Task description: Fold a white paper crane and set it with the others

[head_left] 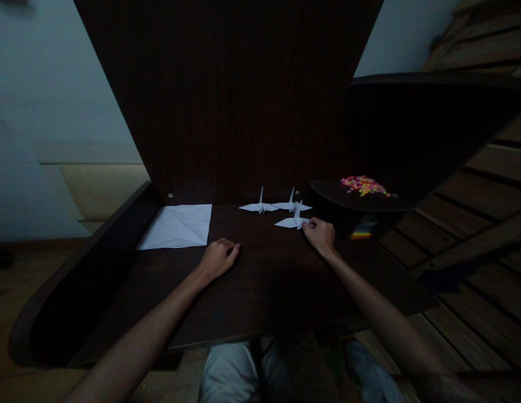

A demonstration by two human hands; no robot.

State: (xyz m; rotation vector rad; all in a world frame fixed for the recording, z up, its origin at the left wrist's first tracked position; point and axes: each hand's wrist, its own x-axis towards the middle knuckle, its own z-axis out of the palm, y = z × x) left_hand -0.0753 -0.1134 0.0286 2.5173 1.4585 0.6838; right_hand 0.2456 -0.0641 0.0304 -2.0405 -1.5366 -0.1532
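My right hand (321,234) pinches the right wing of a white folded paper crane (296,223) above the dark desk (243,291). Just behind it, two more paper cranes, a left one (261,207) and a right one (290,206), stand side by side near the back panel, their wings touching or overlapping. My left hand (220,257) rests on the desk with its fingers curled in and nothing seen in it. Left of that hand lies a stack or sheet of white paper (178,226) with crease lines.
A dark raised side board (88,268) borders the desk on the left. On the right, a small shelf (327,193) bears a pile of colourful small pieces (364,185). Under the shelf is a yellow and orange item (361,234). Wooden slats (465,246) run along the far right.
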